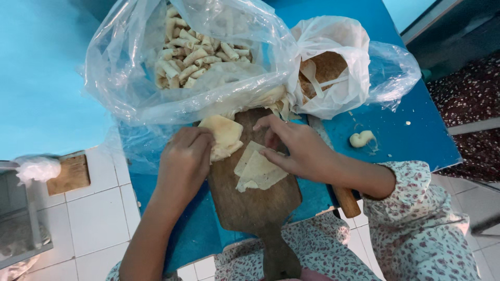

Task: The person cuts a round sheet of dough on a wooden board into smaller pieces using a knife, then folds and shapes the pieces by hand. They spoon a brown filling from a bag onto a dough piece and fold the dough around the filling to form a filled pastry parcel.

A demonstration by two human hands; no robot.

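Pastry sheet [259, 171], thin and triangular, lies pinned under the flat right hand [294, 148]; left hand [185, 158] grips a limp stack [224, 135].

A low blue table [411, 140] stands on a white tiled floor [99, 213], patterned dark carpet [469, 93] at the right.

place: home kitchen | cues: wooden board [255, 200], bagged pastry rolls [195, 54], white floor tiles [96, 208]

Blue table [416, 130] with wooden board [255, 200], two plastic bags [130, 78], dough lump [361, 138].
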